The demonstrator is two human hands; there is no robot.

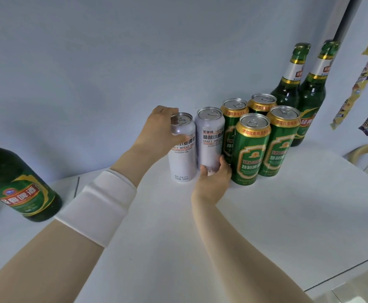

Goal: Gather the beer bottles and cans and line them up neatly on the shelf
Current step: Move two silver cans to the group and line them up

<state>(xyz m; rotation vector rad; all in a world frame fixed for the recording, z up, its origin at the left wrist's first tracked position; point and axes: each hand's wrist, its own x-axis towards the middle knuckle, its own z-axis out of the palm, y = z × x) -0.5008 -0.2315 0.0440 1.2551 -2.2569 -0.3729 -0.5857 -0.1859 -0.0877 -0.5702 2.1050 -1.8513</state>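
Even, soft, cool-toned light; faint shadows on the white shelf [266, 215]. Small glints on can lids. Wide-angle bending at edges; leftmost bottle [19, 184] leans and looks slightly soft.

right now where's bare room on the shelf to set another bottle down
Bare shelf in front of the green cans, and along the wall between the left bottle and the white cans. Crowded from the white cans rightward to the two bottles.

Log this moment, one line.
left hand: grips left white can near top | right hand: grips right white can at base | beside: four green cans, two green bottles | apart: lone green bottle far left
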